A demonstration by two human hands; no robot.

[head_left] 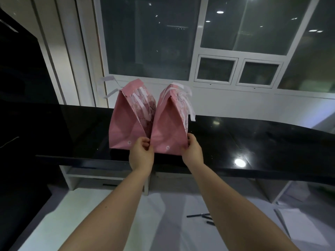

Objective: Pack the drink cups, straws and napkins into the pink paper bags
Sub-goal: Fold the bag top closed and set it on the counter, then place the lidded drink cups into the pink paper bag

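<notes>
Two pink paper bags with white ribbon handles stand side by side on a glossy black counter [235, 142]. The left pink bag [125, 127] and the right pink bag [168, 131] are both folded shut at the top. My left hand [141, 153] pinches the lower left corner of the right bag, between the two bags. My right hand [193, 148] grips that bag's lower right corner. No cups, straws or napkins are in sight; what the bags contain is hidden.
A large window with white frames [194, 51] rises behind the counter. A tall black panel [23, 87] stands to the left. Below the counter are white shelves [108, 176] and a white surface with several dark sticks [201, 216].
</notes>
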